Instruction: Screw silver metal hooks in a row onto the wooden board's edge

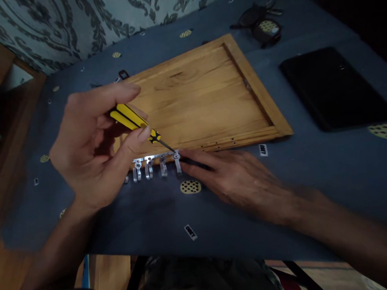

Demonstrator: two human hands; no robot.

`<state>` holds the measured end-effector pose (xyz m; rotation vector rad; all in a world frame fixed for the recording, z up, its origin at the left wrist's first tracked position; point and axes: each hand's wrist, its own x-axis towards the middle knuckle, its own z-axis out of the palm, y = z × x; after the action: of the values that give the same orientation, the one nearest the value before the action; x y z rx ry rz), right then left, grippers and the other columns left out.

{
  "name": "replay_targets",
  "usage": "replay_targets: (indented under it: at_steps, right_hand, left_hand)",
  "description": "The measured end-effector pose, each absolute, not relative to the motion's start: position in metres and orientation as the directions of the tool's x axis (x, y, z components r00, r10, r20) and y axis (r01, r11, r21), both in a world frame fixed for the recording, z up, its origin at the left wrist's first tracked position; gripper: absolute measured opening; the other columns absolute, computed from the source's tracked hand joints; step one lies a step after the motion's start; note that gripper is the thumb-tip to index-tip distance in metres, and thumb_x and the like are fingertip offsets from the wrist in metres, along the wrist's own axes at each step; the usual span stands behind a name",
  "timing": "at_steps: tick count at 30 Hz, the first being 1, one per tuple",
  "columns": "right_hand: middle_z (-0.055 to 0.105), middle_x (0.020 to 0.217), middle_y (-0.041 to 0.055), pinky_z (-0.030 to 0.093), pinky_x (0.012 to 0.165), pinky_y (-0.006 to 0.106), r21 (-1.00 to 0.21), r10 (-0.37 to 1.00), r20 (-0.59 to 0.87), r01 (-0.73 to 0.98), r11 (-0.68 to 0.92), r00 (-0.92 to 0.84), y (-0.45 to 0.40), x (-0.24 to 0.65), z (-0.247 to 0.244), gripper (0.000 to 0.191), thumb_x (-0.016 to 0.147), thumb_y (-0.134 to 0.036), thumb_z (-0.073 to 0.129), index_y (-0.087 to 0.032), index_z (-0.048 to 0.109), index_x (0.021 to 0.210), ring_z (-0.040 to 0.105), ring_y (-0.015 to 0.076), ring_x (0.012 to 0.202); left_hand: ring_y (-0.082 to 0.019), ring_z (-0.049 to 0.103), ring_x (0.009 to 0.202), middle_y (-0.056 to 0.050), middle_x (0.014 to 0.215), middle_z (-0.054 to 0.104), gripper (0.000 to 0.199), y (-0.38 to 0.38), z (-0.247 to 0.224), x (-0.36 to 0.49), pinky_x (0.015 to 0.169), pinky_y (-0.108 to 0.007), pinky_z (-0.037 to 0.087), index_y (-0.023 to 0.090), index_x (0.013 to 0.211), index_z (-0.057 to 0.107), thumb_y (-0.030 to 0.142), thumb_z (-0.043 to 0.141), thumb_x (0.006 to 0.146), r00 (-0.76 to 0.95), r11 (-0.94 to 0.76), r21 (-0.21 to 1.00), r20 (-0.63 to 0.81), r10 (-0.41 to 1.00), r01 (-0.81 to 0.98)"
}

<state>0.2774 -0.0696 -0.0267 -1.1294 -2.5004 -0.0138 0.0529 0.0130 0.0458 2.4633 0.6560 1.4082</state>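
My left hand (93, 148) is closed on a yellow and black screwdriver (133, 118), held at a slant. Its tip meets the right end of a silver hook rail (149, 159). That rail, with several metal hooks, lies along the near edge of a wooden board (189, 96) with a raised frame. At the rail's right end, my right hand (231, 173) presses with its fingers close together, right beside the screwdriver's tip. Whether a small part sits between those fingertips is hidden. Several small dark holes show in the board's near edge, right of the fingers.
A black tablet-like device (336, 89) lies on the blue patterned cloth (146, 220) at the right. Dark sunglasses (261, 25) rest behind the board. A small dark buckle-like piece (123, 74) is at the board's far left. Patterned wallpaper (110, 17) rises behind.
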Motion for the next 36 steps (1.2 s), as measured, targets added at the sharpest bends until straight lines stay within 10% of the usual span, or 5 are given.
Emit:
replay_targets:
  at_steps: [7, 26, 36]
  right_hand:
    - [0.07, 0.135, 0.0138, 0.061, 0.068, 0.037, -0.136, 0.7, 0.393, 0.715, 0.685, -0.596, -0.069, 0.276, -0.026, 0.045, 0.086, 0.003, 0.053, -0.014, 0.068, 0.126, 0.076, 0.0247, 0.087]
    - [0.07, 0.135, 0.0104, 0.062, 0.066, 0.037, -0.096, 0.712, 0.371, 0.738, 0.668, -0.596, -0.069, 0.275, -0.02, 0.042, 0.089, 0.001, 0.053, -0.017, 0.07, 0.123, 0.077, 0.0235, 0.085]
    - [0.069, 0.137, 0.0109, 0.061, 0.067, 0.035, -0.093, 0.719, 0.344, 0.74, 0.666, -0.604, -0.069, 0.276, -0.017, 0.046, 0.09, 0.002, 0.053, -0.017, 0.068, 0.13, 0.076, 0.0224, 0.085]
  left_hand:
    - [-0.016, 0.069, 0.101, 0.0, 0.114, 0.072, 0.048, 0.009, 0.046, 0.054, 0.089, -0.032, 0.064, 0.03, 0.131, 0.068, 0.019, 0.08, 0.086, 0.48, -0.889, 0.292, 0.759, 0.44, 0.354]
    - [-0.016, 0.071, 0.086, 0.001, 0.105, 0.073, 0.048, 0.005, 0.049, 0.057, 0.068, -0.028, 0.065, 0.031, 0.126, 0.07, 0.019, 0.083, 0.081, 0.492, -0.866, 0.273, 0.733, 0.47, 0.42]
    - [-0.019, 0.075, 0.098, -0.001, 0.118, 0.072, 0.051, 0.009, 0.047, 0.057, 0.078, -0.03, 0.068, 0.035, 0.131, 0.067, 0.015, 0.076, 0.085, 0.502, -0.846, 0.428, 0.68, 0.534, 0.319]
